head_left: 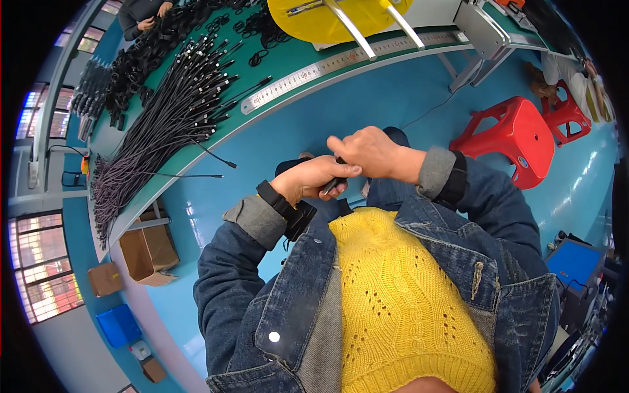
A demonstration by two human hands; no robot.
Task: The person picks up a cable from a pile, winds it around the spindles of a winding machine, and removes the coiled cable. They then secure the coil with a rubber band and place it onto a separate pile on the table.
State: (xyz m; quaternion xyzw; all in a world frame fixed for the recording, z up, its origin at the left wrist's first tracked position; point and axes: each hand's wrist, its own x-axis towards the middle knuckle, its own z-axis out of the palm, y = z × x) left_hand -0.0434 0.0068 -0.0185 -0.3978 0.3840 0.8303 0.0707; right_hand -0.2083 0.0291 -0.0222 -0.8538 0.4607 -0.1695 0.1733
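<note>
In front of my chest, off the table, my two hands meet. My left hand [313,177] is closed around a small black object [333,185], its thumb stretched across the top; most of the object is hidden by the fingers, and its kind does not show. Right against it, my right hand [373,152] is curled into a fist, knuckles up. A bit of black shows between the two hands, but what the right fingers grip is covered. Beyond them, a large bundle of black cables [154,121] with connector ends lies on the green table [147,77].
Along the table's edge runs a long steel ruler [308,77], beside a yellow disc [341,23] with metal legs. Red stools [508,141] stand at the right. Under the table's left end sits an open cardboard box [149,252]. Another person's hand [145,24] shows at the far left.
</note>
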